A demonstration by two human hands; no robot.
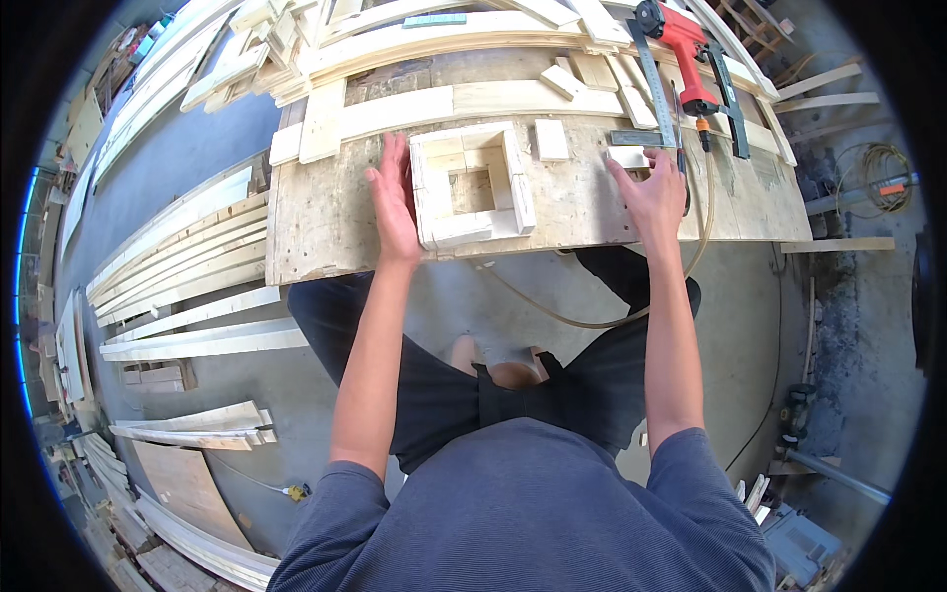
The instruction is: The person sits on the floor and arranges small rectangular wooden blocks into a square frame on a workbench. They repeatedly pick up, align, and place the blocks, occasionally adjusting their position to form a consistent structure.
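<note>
A square frame box of pale wood pieces stands near the front edge of the workbench. Along its left side lies my left hand, fingers straight and together, holding nothing. To the right, my right hand has thumb and fingertips at opposite ends of a small pale wooden block, which rests on the bench. Between the box and that hand is another small wooden block. A metal try square lies just beyond my right fingers.
A red and black nail gun lies at the back right, its air hose dropping over the front edge. Boards and offcuts cover the back of the bench. Long planks are stacked at the left.
</note>
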